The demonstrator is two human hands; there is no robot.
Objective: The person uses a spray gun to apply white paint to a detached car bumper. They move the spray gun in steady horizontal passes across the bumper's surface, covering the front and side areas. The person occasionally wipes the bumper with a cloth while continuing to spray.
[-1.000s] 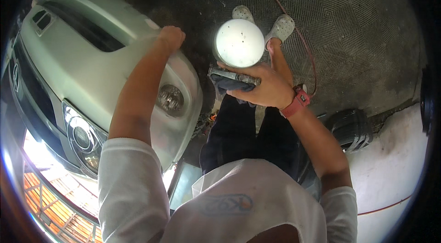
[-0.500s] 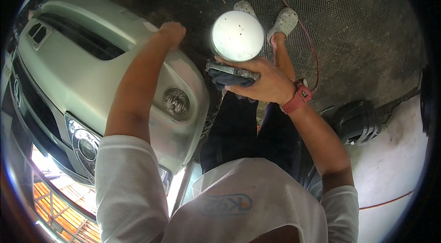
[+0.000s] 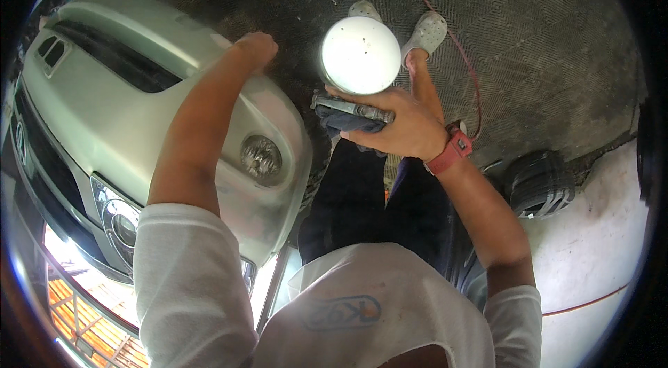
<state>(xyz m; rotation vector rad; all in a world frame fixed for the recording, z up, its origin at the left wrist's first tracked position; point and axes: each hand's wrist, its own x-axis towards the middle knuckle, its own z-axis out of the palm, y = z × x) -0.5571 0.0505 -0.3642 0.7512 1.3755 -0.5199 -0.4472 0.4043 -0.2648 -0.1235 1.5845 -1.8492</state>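
Note:
My left hand (image 3: 256,51), its fingers curled closed, is at the far edge of a pale green car front bumper (image 3: 167,114). Whatever may be inside those fingers is hidden. A round fog lamp (image 3: 261,158) sits in the bumper below that hand. My right hand (image 3: 400,124) is closed around a round container with a bright white, dark-specked top (image 3: 360,55), in front of my body. Against the same hand, under the container, are a grey bar-shaped piece (image 3: 353,108) and a dark cloth-like bundle (image 3: 348,121); how they join is unclear.
The car's headlight (image 3: 122,225) lies at the lower left. A thin red hose (image 3: 465,55) runs over the dark patterned floor (image 3: 543,41), past my pale clogs (image 3: 426,32). A black ribbed object (image 3: 539,183) stands at the right beside a whitish wall (image 3: 598,229).
The bumper and my left hand appear slightly farther left in the view. My right hand keeps the container in nearly the same place, its grip unchanged.

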